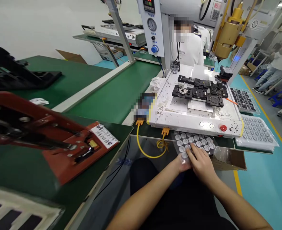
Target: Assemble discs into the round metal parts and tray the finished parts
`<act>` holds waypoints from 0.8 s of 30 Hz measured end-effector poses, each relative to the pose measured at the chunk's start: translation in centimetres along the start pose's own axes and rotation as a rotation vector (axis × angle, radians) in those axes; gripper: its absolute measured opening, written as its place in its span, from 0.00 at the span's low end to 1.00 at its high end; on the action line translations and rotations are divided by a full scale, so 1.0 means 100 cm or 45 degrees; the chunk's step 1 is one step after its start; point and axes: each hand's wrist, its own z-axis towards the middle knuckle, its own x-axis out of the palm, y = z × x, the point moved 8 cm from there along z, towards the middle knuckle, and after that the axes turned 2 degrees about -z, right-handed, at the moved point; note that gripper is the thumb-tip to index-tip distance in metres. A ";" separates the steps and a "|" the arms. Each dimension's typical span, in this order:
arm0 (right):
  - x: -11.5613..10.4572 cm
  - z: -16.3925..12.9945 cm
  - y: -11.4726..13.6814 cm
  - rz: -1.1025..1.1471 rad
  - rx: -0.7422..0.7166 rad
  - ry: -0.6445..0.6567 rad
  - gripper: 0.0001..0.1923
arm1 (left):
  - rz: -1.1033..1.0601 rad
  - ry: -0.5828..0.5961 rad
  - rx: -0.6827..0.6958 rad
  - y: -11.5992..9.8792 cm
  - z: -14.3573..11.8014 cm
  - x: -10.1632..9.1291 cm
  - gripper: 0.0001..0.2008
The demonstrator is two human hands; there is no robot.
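Note:
A clear blister tray [198, 142] filled with several round grey parts sits on my lap, partly under the white machine's front edge. My left hand [182, 163] grips the tray's near left corner from below. My right hand [200, 161] lies on top of the tray, fingertips resting on the round parts near its front. Whether a part is pinched between the fingers is hidden.
The white dispensing machine [193, 119] carries black fixtures [199, 92] and a red button [223, 128]. More trays [257, 132] of parts lie at right, a cardboard box [229, 158] beneath. A red press tool [50, 134] stands at left on the green bench. Another person [187, 44] sits behind the machine.

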 end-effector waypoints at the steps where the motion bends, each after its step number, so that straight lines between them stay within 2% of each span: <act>1: 0.010 0.010 -0.002 -0.027 0.042 0.047 0.23 | -0.039 -0.003 -0.006 0.001 0.002 -0.004 0.16; 4: 0.031 0.034 -0.008 -0.044 0.120 0.177 0.26 | -0.111 -0.012 0.008 0.002 0.002 -0.017 0.11; 8: 0.029 0.034 -0.015 0.112 0.116 0.189 0.27 | -0.158 -0.022 0.114 -0.008 -0.016 -0.032 0.03; 11: 0.019 0.008 -0.031 0.135 0.190 0.138 0.26 | -0.121 0.018 0.182 -0.019 -0.034 -0.029 0.16; 13: 0.016 -0.010 -0.043 0.084 0.250 0.112 0.26 | 0.002 0.033 0.230 -0.026 -0.040 -0.022 0.19; 15: 0.018 -0.022 -0.054 0.036 0.273 0.108 0.26 | 0.163 -0.020 0.313 -0.036 -0.040 -0.018 0.22; 19: 0.030 -0.023 -0.066 0.005 0.242 0.152 0.27 | 0.269 -0.156 0.403 -0.049 -0.028 -0.016 0.28; 24: 0.042 -0.018 -0.074 -0.016 0.219 0.174 0.30 | 0.271 -0.185 0.379 -0.049 -0.023 -0.020 0.27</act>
